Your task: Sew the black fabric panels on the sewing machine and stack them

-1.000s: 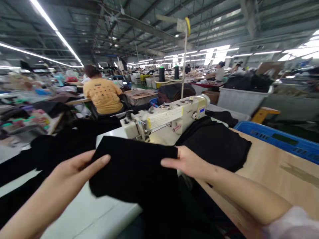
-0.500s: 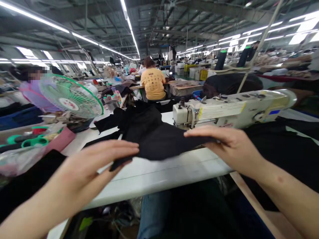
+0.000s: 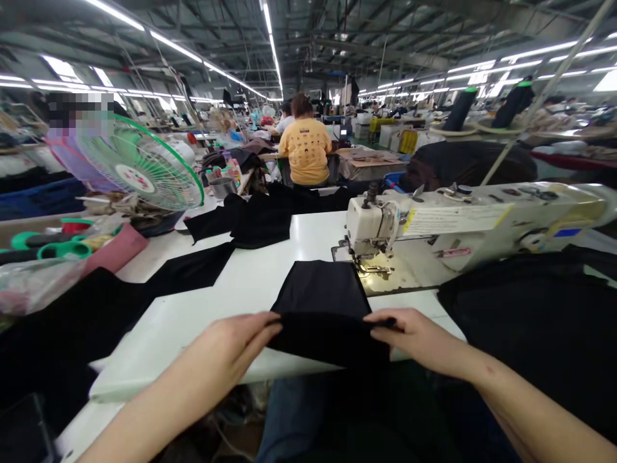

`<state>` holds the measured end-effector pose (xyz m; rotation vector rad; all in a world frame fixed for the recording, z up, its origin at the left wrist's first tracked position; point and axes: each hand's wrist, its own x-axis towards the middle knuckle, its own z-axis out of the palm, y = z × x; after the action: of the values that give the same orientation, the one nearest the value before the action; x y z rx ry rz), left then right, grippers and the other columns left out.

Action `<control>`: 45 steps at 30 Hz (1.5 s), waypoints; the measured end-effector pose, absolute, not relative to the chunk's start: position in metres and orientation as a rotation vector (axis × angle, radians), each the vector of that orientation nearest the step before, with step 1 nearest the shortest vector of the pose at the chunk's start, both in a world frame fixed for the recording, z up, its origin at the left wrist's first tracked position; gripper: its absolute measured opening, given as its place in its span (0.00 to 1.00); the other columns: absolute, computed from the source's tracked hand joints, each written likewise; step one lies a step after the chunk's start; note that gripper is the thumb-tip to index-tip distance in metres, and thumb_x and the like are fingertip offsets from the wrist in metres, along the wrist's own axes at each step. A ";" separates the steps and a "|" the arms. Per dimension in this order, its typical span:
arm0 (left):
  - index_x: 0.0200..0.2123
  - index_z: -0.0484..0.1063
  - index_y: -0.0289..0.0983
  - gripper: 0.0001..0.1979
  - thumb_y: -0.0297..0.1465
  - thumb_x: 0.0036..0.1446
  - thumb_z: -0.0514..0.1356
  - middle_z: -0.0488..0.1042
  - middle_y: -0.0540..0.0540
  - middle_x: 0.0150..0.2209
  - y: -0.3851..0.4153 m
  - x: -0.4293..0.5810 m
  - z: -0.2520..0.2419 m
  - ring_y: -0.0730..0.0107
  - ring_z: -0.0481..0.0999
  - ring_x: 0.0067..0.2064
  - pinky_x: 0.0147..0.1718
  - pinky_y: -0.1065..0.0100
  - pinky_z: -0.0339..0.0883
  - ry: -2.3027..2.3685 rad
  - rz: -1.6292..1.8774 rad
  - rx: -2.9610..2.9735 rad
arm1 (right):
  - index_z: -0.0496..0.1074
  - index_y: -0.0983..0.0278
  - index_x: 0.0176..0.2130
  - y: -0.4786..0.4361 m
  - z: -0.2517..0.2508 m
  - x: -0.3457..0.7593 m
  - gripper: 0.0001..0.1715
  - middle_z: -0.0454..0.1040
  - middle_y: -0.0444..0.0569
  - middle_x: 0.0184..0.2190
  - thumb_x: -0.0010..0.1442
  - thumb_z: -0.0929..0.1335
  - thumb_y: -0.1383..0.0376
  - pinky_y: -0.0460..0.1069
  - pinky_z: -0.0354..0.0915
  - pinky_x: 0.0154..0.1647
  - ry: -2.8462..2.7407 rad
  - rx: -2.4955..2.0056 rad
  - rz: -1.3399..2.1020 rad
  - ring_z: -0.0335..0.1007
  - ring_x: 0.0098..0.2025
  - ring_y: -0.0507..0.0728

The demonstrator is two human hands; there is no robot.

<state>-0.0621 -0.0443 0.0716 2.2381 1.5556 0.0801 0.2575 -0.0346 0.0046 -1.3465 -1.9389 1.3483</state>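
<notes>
A piece of black fabric [image 3: 321, 289] is stretched between my hands, its far part flat on the white table and its near part hanging over the front edge. My left hand [image 3: 241, 337] pinches the fabric's left side between thumb and fingers. On the right side, my right hand [image 3: 405, 331] grips it the same way. Just beyond the fabric's right corner stands a white sewing machine [image 3: 429, 218], its needle area lit. The fabric lies beside the needle plate [image 3: 378, 270], and I cannot tell whether they touch.
More black fabric [image 3: 263, 218] lies at the back, with further black pieces [image 3: 81, 315] on the left and a dark pile [image 3: 535, 321] on the right. A green-rimmed fan [image 3: 139, 170] stands left, near thread spools [image 3: 62, 247]. A person in yellow [image 3: 306, 148] sits ahead.
Both hands have come nearer to me and closer together. The black fabric, earlier lifted and loosely draped, now lies straighter across the table's front edge. My view has shifted slightly left.
</notes>
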 end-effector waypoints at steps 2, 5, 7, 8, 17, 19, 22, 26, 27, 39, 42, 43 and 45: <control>0.37 0.76 0.40 0.20 0.41 0.68 0.47 0.80 0.44 0.33 -0.011 -0.054 0.070 0.58 0.80 0.36 0.37 0.64 0.70 1.768 0.034 2.324 | 0.78 0.64 0.36 -0.005 -0.008 0.248 0.12 0.78 0.46 0.27 0.62 0.67 0.60 0.49 0.70 0.30 -1.850 -1.458 1.237 0.75 0.29 0.57; 0.35 0.75 0.38 0.21 0.40 0.69 0.46 0.79 0.41 0.34 0.043 -0.041 0.045 0.54 0.79 0.38 0.36 0.61 0.68 1.943 -0.020 2.409 | 0.74 0.64 0.33 0.033 -0.031 0.232 0.10 0.72 0.43 0.23 0.61 0.68 0.59 0.48 0.64 0.28 -1.806 -1.591 1.005 0.70 0.26 0.55; 0.35 0.74 0.37 0.19 0.38 0.69 0.47 0.78 0.39 0.39 0.074 -0.033 0.018 0.55 0.78 0.43 0.38 0.62 0.68 1.991 0.043 2.397 | 0.74 0.63 0.33 0.049 -0.045 0.224 0.08 0.71 0.43 0.23 0.60 0.68 0.61 0.49 0.63 0.32 -1.784 -1.669 0.862 0.70 0.29 0.57; 0.36 0.74 0.37 0.17 0.37 0.68 0.49 0.77 0.39 0.42 0.087 -0.030 0.004 0.55 0.77 0.45 0.40 0.62 0.68 2.007 0.078 2.377 | 0.73 0.62 0.33 0.054 -0.051 0.221 0.06 0.70 0.44 0.23 0.59 0.69 0.62 0.50 0.62 0.34 -1.770 -1.708 0.791 0.70 0.30 0.58; 0.41 0.69 0.36 0.06 0.29 0.65 0.52 0.74 0.38 0.43 0.074 -0.033 -0.050 0.55 0.74 0.47 0.45 0.60 0.67 1.904 0.241 2.354 | 0.74 0.59 0.35 0.031 -0.071 0.221 0.04 0.76 0.52 0.38 0.59 0.68 0.64 0.58 0.61 0.52 -1.694 -1.650 0.645 0.71 0.47 0.64; 0.39 0.67 0.38 0.06 0.30 0.65 0.52 0.75 0.42 0.39 0.055 -0.039 -0.053 0.58 0.75 0.43 0.44 0.61 0.68 1.795 0.504 2.262 | 0.73 0.60 0.32 0.023 -0.072 0.226 0.02 0.73 0.54 0.49 0.56 0.69 0.64 0.59 0.57 0.60 -1.639 -1.584 0.683 0.66 0.56 0.65; 0.35 0.65 0.40 0.07 0.36 0.64 0.54 0.71 0.50 0.29 0.033 -0.046 -0.051 0.64 0.71 0.32 0.34 0.64 0.67 1.648 0.947 1.932 | 0.69 0.61 0.29 0.019 -0.070 0.231 0.08 0.68 0.56 0.58 0.55 0.70 0.59 0.61 0.54 0.64 -1.511 -1.518 0.793 0.61 0.62 0.66; 0.33 0.66 0.40 0.09 0.39 0.58 0.59 0.67 0.54 0.25 0.018 -0.045 -0.039 0.69 0.68 0.27 0.29 0.68 0.63 1.492 1.160 1.600 | 0.72 0.62 0.33 0.021 -0.058 0.234 0.15 0.78 0.55 0.43 0.56 0.68 0.53 0.60 0.68 0.52 -1.410 -1.403 1.058 0.74 0.48 0.64; 0.32 0.66 0.40 0.09 0.38 0.56 0.61 0.70 0.53 0.27 0.016 -0.043 -0.036 0.70 0.70 0.29 0.31 0.69 0.64 1.437 1.211 1.524 | 0.74 0.63 0.36 0.021 -0.054 0.234 0.16 0.79 0.53 0.40 0.57 0.68 0.53 0.59 0.69 0.49 -1.405 -1.362 1.119 0.76 0.44 0.63; 0.36 0.77 0.38 0.11 0.34 0.49 0.69 0.76 0.48 0.36 -0.003 -0.023 0.005 0.69 0.74 0.39 0.41 0.69 0.66 1.152 1.336 1.156 | 0.82 0.58 0.38 -0.023 -0.014 0.259 0.22 0.81 0.51 0.46 0.52 0.71 0.46 0.61 0.63 0.61 -1.222 -1.464 0.746 0.74 0.53 0.67; 0.30 0.79 0.37 0.06 0.35 0.52 0.68 0.76 0.47 0.36 -0.007 -0.014 0.015 0.68 0.74 0.41 0.43 0.69 0.67 1.160 1.426 1.228 | 0.83 0.57 0.35 -0.029 -0.015 0.269 0.23 0.82 0.50 0.44 0.47 0.73 0.45 0.60 0.64 0.62 -1.154 -1.493 0.755 0.74 0.53 0.68; 0.29 0.79 0.38 0.06 0.34 0.52 0.68 0.77 0.47 0.36 -0.007 -0.011 0.017 0.67 0.75 0.41 0.44 0.69 0.67 1.165 1.451 1.240 | 0.83 0.57 0.35 -0.029 -0.018 0.273 0.23 0.82 0.50 0.44 0.46 0.74 0.44 0.59 0.64 0.62 -1.123 -1.508 0.773 0.74 0.53 0.68; 0.27 0.79 0.38 0.06 0.34 0.51 0.68 0.77 0.47 0.36 -0.007 -0.007 0.020 0.67 0.75 0.41 0.43 0.69 0.67 1.173 1.484 1.226 | 0.83 0.58 0.36 -0.027 -0.025 0.280 0.26 0.82 0.50 0.44 0.43 0.75 0.43 0.60 0.64 0.61 -1.046 -1.551 0.826 0.75 0.51 0.68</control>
<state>-0.0070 -0.0074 0.0196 1.2265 1.1734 1.4844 0.2797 -0.0272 -0.0254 -1.5515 -1.0464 0.8259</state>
